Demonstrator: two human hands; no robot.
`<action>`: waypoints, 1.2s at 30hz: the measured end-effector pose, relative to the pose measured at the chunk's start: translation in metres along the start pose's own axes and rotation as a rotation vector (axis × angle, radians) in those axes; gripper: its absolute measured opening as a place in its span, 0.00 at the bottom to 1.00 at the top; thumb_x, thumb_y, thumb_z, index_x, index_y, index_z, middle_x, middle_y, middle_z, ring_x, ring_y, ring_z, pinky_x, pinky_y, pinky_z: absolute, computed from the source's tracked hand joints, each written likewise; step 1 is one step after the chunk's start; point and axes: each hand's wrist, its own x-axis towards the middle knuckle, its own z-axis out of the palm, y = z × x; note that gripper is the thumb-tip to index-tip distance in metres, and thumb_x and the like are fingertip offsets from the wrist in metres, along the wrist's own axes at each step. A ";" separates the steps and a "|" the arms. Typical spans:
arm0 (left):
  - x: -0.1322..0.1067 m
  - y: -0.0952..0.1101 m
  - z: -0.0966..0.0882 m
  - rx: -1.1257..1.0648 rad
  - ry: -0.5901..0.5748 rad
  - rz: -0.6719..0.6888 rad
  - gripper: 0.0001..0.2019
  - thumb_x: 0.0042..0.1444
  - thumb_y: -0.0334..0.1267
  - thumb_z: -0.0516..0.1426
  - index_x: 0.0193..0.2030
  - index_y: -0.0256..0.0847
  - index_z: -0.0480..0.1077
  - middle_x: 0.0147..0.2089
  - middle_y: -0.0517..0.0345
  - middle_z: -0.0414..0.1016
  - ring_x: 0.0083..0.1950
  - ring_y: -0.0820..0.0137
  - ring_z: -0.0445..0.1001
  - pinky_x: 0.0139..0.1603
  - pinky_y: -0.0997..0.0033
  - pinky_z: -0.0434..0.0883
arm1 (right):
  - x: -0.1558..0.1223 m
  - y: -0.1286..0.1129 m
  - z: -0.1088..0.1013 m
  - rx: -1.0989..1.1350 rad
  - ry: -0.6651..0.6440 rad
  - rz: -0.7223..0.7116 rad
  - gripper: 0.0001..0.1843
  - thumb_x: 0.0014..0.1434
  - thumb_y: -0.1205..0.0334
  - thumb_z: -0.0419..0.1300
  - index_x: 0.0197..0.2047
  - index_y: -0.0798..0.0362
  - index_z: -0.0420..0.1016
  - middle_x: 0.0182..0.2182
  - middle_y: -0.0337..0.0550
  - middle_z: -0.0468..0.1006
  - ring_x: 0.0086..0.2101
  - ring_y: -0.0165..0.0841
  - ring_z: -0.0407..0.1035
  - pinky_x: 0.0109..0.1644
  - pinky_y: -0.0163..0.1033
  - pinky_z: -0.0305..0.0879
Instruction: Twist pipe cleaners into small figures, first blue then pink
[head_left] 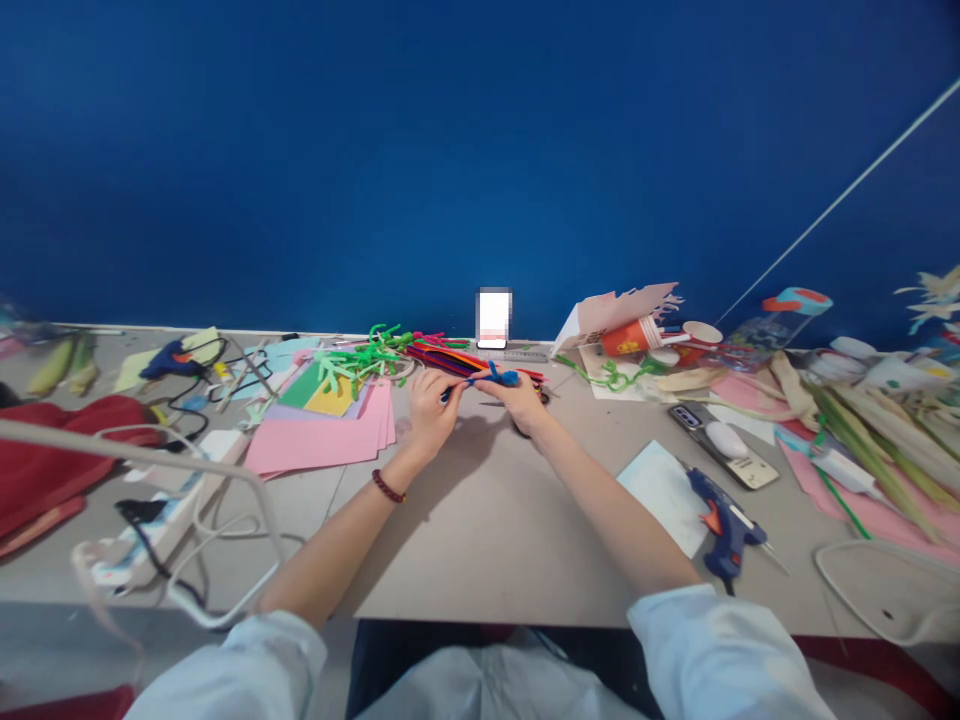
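Observation:
My left hand (pixel 431 412) and my right hand (pixel 517 400) meet near the far edge of the table, and both pinch a fuzzy blue pipe cleaner (pixel 495 376). Its twisted, tufted end sticks up between them. Just behind my hands lies a bundle of red, orange and purple pipe cleaners (pixel 457 362). To the left of my left hand, bright green pipe cleaner shapes (pixel 360 362) rest on a stack of coloured card (pixel 322 445), mostly pink on top. My fingers hide part of the blue piece.
A blue glue gun (pixel 724 520) and a phone (pixel 720 445) lie to the right, near dried corn husks (pixel 877 440) and paper cups (pixel 626 338). A second glue gun (pixel 176 358), a power strip (pixel 165 510) with cables and red cloth (pixel 60 450) are on the left.

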 end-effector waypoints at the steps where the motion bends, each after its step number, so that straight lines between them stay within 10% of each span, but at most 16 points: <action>1: 0.000 -0.001 0.001 -0.022 -0.014 -0.003 0.05 0.57 0.38 0.57 0.33 0.41 0.73 0.32 0.57 0.73 0.38 0.67 0.70 0.42 0.64 0.63 | 0.000 0.000 -0.001 0.002 0.005 -0.013 0.13 0.43 0.56 0.68 0.34 0.51 0.81 0.31 0.40 0.80 0.35 0.33 0.71 0.45 0.41 0.65; 15: -0.001 0.002 0.001 -0.180 -0.037 -0.025 0.05 0.56 0.39 0.58 0.34 0.42 0.74 0.31 0.58 0.73 0.36 0.69 0.70 0.41 0.65 0.66 | -0.004 -0.012 -0.007 -0.049 -0.159 0.014 0.15 0.45 0.54 0.67 0.38 0.49 0.80 0.33 0.42 0.80 0.35 0.34 0.73 0.43 0.42 0.68; 36: 0.000 -0.001 0.004 -0.328 0.018 -0.180 0.07 0.54 0.41 0.60 0.36 0.41 0.75 0.34 0.56 0.76 0.38 0.69 0.72 0.41 0.66 0.69 | 0.000 -0.002 -0.005 -0.036 0.072 -0.029 0.10 0.44 0.55 0.68 0.32 0.48 0.80 0.32 0.41 0.79 0.35 0.36 0.72 0.47 0.44 0.67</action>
